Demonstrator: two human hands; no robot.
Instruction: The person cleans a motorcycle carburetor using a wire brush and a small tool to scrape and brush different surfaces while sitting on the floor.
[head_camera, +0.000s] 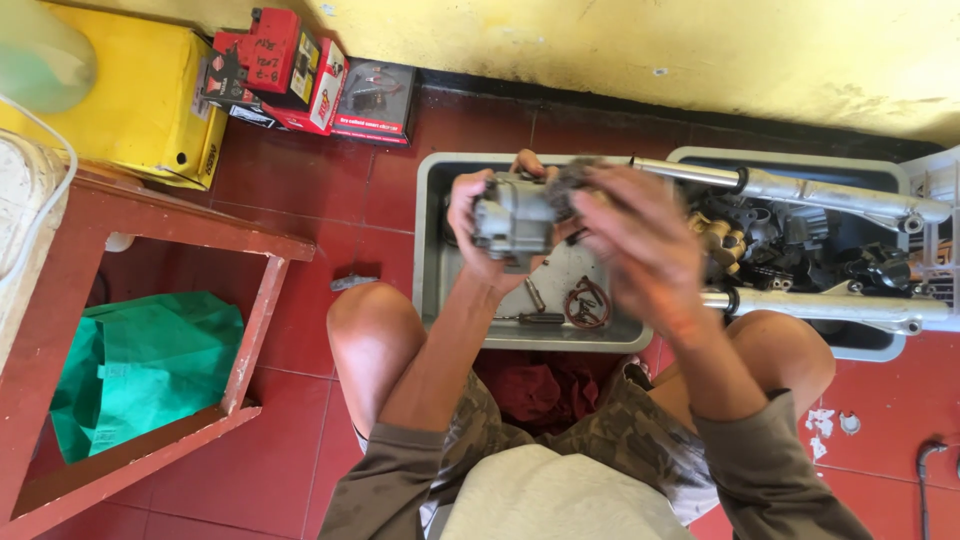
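The red tile floor (330, 330) spreads glossy and hard under me, and everything else I place from the grey plastic tray (432, 250) sitting on it just past my knees. To the left of the tray stands a reddish wooden frame (250, 330) with chipped paint, a crumpled green bag (140, 365) lying inside it; beyond that, against the wall, sits a boxy yellow case (140, 100) and red cartons (290, 65). To the right of the tray, a second, darker tub (880, 345) holds two long polished metal fork tubes (820, 190) and a heap of black, greasy parts (790, 245). Between my thighs, just in front of the tray, lies a dull red rag (540, 385). Above the tray I hold a cast grey metal carburetor body (512, 215), matte and knobbly. My left hand (470, 225) is wrapped around it, fingers curled tight on its side. My right hand (640, 240) is blurred (I cannot tell how far its fingers are open), and it presses a grubby wad (575, 180) against the casting's right end. On the tray's floor lie a coil of rusty wire rings (587, 303) and a small slim pin (535, 295).
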